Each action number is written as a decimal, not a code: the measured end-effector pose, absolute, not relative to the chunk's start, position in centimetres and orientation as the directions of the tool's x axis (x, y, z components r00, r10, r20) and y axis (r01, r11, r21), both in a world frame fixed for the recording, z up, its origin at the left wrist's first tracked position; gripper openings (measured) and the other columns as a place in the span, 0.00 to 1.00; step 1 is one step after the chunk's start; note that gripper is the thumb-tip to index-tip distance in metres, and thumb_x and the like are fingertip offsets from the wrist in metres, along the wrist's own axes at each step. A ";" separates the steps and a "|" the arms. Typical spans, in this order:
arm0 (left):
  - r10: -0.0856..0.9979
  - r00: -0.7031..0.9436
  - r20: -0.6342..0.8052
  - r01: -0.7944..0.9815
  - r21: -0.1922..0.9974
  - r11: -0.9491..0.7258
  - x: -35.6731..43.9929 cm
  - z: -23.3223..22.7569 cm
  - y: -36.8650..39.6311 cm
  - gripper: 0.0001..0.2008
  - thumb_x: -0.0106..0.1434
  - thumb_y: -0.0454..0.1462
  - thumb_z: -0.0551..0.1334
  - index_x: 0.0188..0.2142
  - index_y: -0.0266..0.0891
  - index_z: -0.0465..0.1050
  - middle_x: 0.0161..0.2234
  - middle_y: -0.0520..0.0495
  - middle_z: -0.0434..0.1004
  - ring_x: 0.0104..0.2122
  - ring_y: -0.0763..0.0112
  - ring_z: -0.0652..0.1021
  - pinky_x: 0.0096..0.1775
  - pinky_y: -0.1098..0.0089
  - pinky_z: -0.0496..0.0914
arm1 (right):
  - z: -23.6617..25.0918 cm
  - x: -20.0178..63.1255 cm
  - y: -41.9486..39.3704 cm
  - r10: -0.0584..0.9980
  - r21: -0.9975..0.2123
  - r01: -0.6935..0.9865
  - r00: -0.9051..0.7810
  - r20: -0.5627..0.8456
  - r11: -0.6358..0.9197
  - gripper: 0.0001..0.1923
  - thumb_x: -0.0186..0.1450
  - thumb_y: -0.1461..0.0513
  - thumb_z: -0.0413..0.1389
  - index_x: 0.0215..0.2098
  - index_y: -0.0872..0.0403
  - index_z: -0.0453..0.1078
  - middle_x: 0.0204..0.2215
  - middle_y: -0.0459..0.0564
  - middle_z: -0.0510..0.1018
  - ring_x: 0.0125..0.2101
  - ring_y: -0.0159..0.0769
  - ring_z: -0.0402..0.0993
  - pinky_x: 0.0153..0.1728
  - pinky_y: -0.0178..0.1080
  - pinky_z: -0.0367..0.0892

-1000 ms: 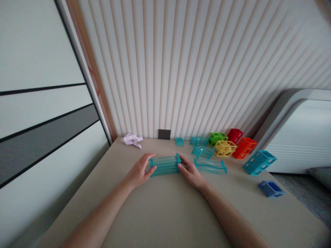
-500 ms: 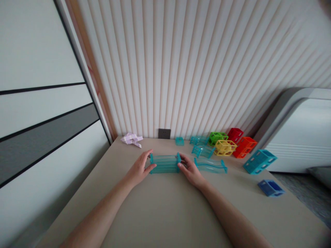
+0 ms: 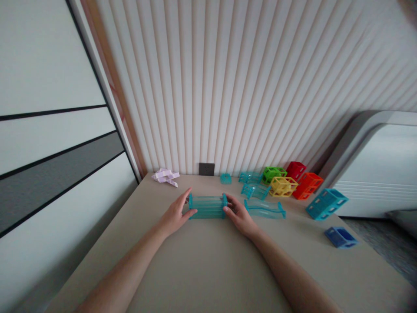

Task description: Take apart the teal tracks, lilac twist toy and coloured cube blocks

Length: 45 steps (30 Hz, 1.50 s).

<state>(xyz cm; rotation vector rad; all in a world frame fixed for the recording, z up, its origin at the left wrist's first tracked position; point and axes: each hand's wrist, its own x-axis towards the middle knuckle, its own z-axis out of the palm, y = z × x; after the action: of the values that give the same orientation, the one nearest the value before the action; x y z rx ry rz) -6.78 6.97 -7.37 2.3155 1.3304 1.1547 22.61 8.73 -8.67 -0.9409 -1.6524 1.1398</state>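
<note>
You had the straight teal track piece [image 3: 207,206] lying on the beige table [image 3: 202,269], your left hand [image 3: 176,214] gripping one end, your right hand [image 3: 237,213] the other. It looked mid-placement; next called for steady alignment toward the wavy teal track [image 3: 265,209] just beside your right hand.
</note>
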 end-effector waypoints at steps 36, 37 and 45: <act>0.899 0.280 0.338 0.518 0.735 -0.437 -7.9 -6.8 7.1 0.27 0.63 0.48 0.63 0.58 0.37 0.69 0.49 0.40 0.81 0.42 0.61 0.82 0.49 0.59 0.75 | -6.6 22.9 8.1 0.918 -0.865 0.384 -0.351 0.187 0.323 0.23 0.59 0.56 0.65 0.51 0.53 0.73 0.47 0.52 0.81 0.49 0.49 0.75 0.54 0.51 0.68; 0.900 0.280 0.334 0.516 0.738 -0.434 -7.8 -6.7 7.1 0.27 0.64 0.48 0.63 0.57 0.37 0.69 0.48 0.41 0.81 0.42 0.61 0.82 0.48 0.60 0.76 | -6.6 22.9 8.1 0.917 -0.868 0.378 -0.352 0.186 0.322 0.23 0.59 0.56 0.65 0.51 0.52 0.73 0.47 0.52 0.81 0.49 0.49 0.76 0.54 0.51 0.68; 0.902 0.301 0.310 0.510 0.747 -0.427 -7.8 -6.3 7.1 0.25 0.62 0.48 0.64 0.55 0.38 0.70 0.48 0.41 0.81 0.41 0.61 0.81 0.47 0.60 0.75 | -6.8 22.9 8.2 0.915 -0.861 0.383 -0.352 0.198 0.334 0.21 0.60 0.54 0.65 0.49 0.52 0.74 0.45 0.51 0.82 0.47 0.49 0.76 0.52 0.51 0.69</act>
<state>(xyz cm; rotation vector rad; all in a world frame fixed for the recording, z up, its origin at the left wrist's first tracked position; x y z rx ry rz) -7.84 7.09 -6.30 2.0537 1.2519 0.9896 22.93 8.18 -6.78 -1.1407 -1.8928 0.9572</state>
